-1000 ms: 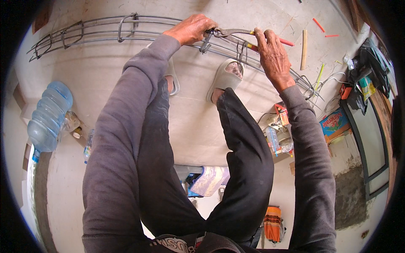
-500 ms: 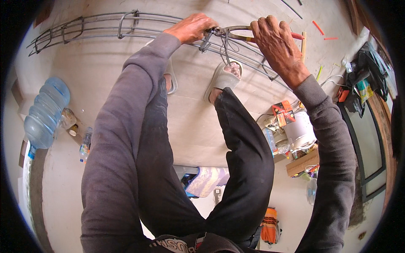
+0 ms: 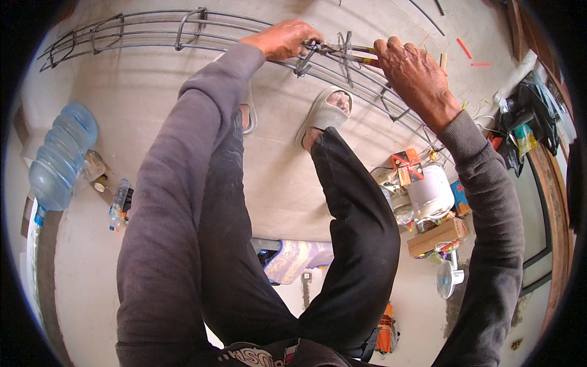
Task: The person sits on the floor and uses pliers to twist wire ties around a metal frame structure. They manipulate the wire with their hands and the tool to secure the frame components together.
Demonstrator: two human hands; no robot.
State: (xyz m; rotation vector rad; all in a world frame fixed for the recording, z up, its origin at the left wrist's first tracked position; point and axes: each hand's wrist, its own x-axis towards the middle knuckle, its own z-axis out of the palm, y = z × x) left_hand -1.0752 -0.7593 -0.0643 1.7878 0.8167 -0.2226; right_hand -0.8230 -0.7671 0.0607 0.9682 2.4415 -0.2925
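A long cage of grey steel rods [image 3: 143,43] with square stirrups stretches across the upper part of the view. My left hand [image 3: 284,40] is closed around its rods, beside a stirrup corner. In my right hand [image 3: 411,76] are the handles of a pair of pincers [image 3: 365,56], drawn close together. The jaws meet the cage right beside my left fingers; their exact bite is too small to make out. Thin tie wire [image 3: 347,61] sticks out around the pincers near the jaws.
My sandalled foot [image 3: 330,110] stands just below the cage. Red plastic pieces [image 3: 465,49] lie at the upper right. A white bucket [image 3: 431,189], a cardboard box [image 3: 437,237] and black bags [image 3: 538,110] are on the right; a large blue water bottle [image 3: 64,156] is on the left.
The pincers' handles have come closer together, and my right hand has shifted slightly right and down. The tie wire, hanging down before, now sticks up and down around the tool. My left hand keeps its hold.
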